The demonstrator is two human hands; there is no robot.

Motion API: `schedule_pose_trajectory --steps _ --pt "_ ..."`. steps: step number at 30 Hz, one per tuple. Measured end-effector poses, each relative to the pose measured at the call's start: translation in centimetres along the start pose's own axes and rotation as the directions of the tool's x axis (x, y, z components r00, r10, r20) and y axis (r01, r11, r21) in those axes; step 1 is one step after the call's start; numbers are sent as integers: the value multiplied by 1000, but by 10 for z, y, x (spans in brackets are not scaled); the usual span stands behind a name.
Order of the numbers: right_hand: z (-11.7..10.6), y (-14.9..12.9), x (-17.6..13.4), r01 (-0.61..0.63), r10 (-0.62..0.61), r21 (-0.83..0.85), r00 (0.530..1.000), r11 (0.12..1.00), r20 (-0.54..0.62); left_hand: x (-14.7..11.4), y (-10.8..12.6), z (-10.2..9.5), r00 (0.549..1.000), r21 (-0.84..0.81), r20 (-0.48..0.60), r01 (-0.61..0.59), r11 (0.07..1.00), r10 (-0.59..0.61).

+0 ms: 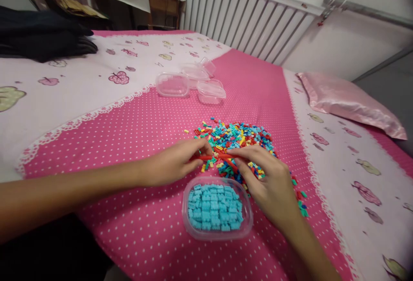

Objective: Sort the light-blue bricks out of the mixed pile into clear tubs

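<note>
My left hand (180, 160) reaches in from the left, with thumb and fingertips closed on one end of a thin red strip (221, 156). At the strip's other end, my right hand (269, 175) pinches it between thumb and fingers. A second red length slants down beside the right fingertips; whether it joins the strip I cannot tell. Both hands are over the near side of a heap of small building bricks (248, 132) in red, blue, yellow and green. Just below the hands stands a clear plastic container (250, 216) filled with light-blue bricks (214, 208).
Several clear plastic containers (172, 85) stand farther back on the pink dotted bedspread (129, 143). Stray bricks (302, 208) lie right of the heap. A pink pillow (348, 100) rests at the right, black clothing (45, 33) at the far left. Behind the bed is a white radiator (238, 14).
</note>
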State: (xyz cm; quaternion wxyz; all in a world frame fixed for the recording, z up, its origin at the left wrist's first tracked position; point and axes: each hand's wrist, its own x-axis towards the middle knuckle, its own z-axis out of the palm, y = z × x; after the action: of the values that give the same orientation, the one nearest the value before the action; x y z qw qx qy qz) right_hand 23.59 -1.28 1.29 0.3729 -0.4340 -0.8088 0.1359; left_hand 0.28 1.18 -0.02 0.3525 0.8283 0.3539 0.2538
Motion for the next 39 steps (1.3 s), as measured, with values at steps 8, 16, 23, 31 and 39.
schedule_pose_trajectory --steps 8,16,23,31,39 --pt "3 2 0 -60 62 26 997 998 -48 2 12 -1 991 72 -87 -98 993 104" --pt "3 5 0 -84 88 43 993 995 -83 -1 19 0 962 164 -216 -132 977 167" --pt "5 1 -2 -112 118 85 990 990 -73 -2 23 2 929 212 -292 -169 962 228" --pt "6 -2 -3 -55 68 126 993 990 -101 -2 27 3 896 264 -327 -218 940 300" --pt "7 -8 -4 -34 54 136 988 990 -146 -6 29 4 858 325 -342 -275 905 383"
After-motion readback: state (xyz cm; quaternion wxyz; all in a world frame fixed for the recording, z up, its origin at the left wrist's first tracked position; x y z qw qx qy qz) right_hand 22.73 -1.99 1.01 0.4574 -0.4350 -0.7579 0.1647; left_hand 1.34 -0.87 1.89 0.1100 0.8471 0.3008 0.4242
